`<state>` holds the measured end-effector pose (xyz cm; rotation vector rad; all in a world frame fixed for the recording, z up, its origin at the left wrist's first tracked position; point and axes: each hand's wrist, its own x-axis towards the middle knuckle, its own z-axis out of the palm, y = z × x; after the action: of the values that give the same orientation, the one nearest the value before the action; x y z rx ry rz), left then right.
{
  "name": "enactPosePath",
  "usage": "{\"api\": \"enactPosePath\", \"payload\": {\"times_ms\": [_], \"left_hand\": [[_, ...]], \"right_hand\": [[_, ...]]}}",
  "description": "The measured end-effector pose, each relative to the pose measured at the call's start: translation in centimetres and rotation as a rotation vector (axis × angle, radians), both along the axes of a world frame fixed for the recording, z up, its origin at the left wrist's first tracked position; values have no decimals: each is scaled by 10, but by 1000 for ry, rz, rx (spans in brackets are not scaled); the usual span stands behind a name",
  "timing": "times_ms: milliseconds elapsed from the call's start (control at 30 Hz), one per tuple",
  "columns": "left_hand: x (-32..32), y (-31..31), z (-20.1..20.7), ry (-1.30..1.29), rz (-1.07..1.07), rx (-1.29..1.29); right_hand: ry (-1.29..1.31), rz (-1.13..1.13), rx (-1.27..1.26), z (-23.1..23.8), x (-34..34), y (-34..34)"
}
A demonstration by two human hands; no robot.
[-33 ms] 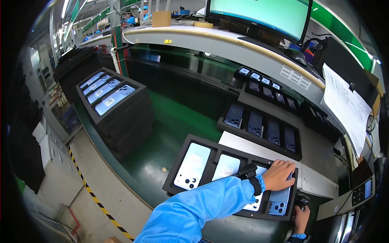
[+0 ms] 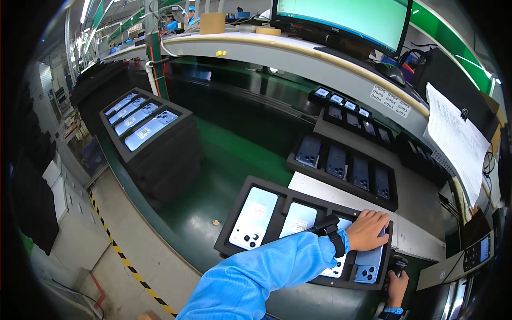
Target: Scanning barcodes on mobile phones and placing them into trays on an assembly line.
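Observation:
My left hand (image 2: 368,230) reaches across a black foam tray (image 2: 224,234) with its fingers curled over the upper part of a blue phone (image 2: 368,268) in the rightmost slot. The thumb is hidden. Camera side up, a pale phone (image 2: 254,216) fills the leftmost slot and another pale phone (image 2: 297,218) the one beside it. My blue sleeve and a black strap with a dark rod-like piece partly cover a third pale phone (image 2: 333,270). Right of the tray, my right hand (image 2: 397,288) is closed around a black handheld scanner (image 2: 398,263), partly in shadow.
A tall stack of black foam trays (image 2: 165,154) at left carries several blue phones. Beyond the near tray lies another tray (image 2: 341,184) with dark phones, and smaller trays sit behind it. A monitor (image 2: 341,24) stands on the shelf; clipped papers (image 2: 456,138) hang at right.

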<state>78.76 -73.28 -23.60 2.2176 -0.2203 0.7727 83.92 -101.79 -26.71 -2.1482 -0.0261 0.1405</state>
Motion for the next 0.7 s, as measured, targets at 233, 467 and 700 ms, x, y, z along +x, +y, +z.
{"api": "enactPosePath", "payload": {"times_ms": [233, 467, 700], "left_hand": [[3, -6, -4, -74, 34, 11], [4, -5, -7, -102, 65, 7], [5, -6, -8, -94, 68, 17]], "right_hand": [[25, -16, 28, 0, 0, -3], [17, 15, -8, 5, -3, 0], [34, 24, -22, 11, -8, 4]]}}
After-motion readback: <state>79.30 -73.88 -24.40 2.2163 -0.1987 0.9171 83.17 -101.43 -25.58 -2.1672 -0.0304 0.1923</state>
